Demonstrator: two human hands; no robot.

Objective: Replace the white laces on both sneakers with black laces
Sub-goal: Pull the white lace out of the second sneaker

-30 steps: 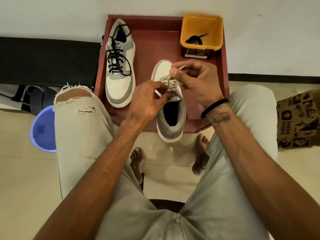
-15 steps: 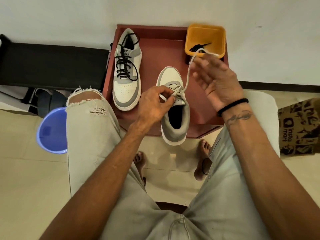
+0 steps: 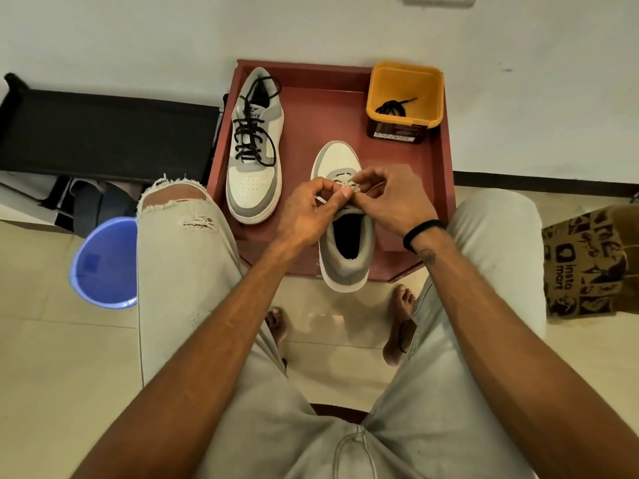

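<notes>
Hands are back together now, over the middle of the near shoe. Half a second ago the right hand was stretched up toward one o'clock, dragging a long bit of white lace out toward the yellow tub. Now it has dropped down again, and its grip is closed in a pinch on the white lace right at the holes. The left hand has stayed on the shoe the whole time, and its finger and thumb are pinched on the same lace, just beside the right one. Only a short bit of white lace shows between the fingers; how much is left in the shoe I cannot tell.

So one pull looks finished and the next one is starting. This shoe is not yet free of its white lace.

At eleven o'clock on the red tabletop sits the other shoe, and it already has its black lace in. One more black lace waits in the yellow tub at one o'clock. About half the job looks done.
</notes>
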